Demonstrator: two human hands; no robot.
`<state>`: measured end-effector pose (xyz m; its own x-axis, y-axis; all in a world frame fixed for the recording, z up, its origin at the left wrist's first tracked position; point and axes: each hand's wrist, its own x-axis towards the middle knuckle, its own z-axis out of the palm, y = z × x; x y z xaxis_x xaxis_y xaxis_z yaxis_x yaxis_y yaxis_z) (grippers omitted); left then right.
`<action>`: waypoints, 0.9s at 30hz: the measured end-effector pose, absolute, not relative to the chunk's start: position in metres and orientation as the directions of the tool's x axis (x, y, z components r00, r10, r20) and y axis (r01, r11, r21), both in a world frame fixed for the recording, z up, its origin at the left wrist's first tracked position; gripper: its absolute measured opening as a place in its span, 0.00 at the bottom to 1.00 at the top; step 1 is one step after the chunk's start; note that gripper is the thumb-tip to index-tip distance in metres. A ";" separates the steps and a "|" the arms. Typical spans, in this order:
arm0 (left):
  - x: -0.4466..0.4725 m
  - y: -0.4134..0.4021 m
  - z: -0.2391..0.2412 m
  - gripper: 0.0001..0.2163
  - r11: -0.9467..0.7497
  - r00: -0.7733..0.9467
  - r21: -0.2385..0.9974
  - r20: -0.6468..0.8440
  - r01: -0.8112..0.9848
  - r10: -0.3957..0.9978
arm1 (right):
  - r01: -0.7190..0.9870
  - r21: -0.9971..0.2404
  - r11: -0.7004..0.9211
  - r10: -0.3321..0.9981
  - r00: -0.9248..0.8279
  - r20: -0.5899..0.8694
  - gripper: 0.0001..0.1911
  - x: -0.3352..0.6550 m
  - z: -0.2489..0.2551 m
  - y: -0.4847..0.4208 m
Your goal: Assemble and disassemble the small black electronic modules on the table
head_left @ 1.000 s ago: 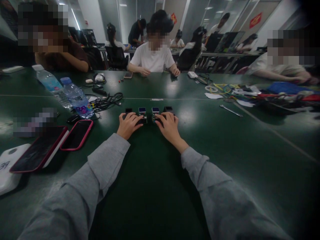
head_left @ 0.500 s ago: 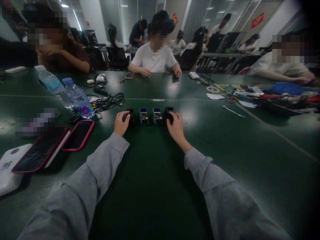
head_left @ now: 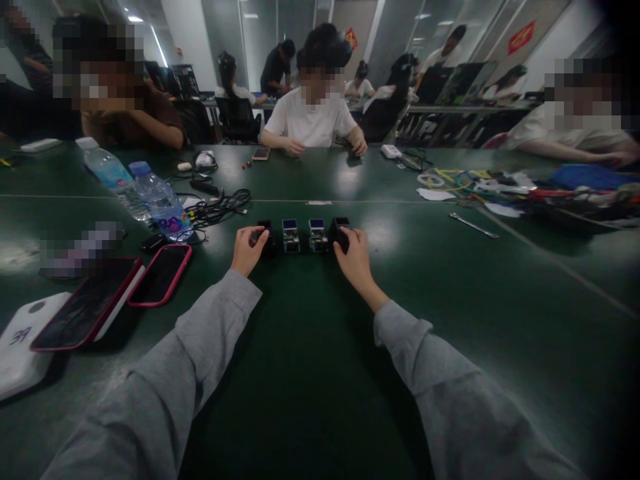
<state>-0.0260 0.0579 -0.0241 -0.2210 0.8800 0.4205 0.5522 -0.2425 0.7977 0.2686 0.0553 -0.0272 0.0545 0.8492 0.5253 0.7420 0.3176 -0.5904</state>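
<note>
Four small items stand in a row across the green table. At the left end, the fingers and thumb of my left hand [head_left: 247, 252] close around a small black box [head_left: 269, 241]. My right hand [head_left: 356, 259] grips another black box [head_left: 342, 222] at the right end, its thumb on the near side. Between them sit two small electronic modules, the left module [head_left: 291, 237] and the right module [head_left: 317, 237], each with a little screen on top and exposed circuit parts below. Neither module is touched by a hand. My fingers cover part of both boxes.
Two water bottles [head_left: 159, 203], black cables [head_left: 227, 203] and phones [head_left: 160, 275] lie to the left, with a white case [head_left: 25, 340] nearer me. A wrench [head_left: 474, 225] and a heap of wires [head_left: 530, 190] are on the right. A person [head_left: 313, 113] sits opposite.
The whole view has shifted slightly. My left hand and its black box look a little closer to the left module; my right hand keeps its hold, and the modules stay put.
</note>
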 end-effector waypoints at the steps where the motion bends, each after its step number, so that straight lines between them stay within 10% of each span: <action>1: -0.026 0.058 -0.024 0.15 -0.243 -0.220 0.801 0.418 0.548 0.882 | 0.739 -0.592 0.321 0.847 0.055 0.528 0.23 0.268 -0.027 0.055; 27: -0.031 0.062 -0.030 0.11 -0.236 -0.210 0.823 0.389 0.516 0.897 | 0.629 -0.712 0.313 0.825 0.190 0.531 0.21 0.277 -0.028 0.062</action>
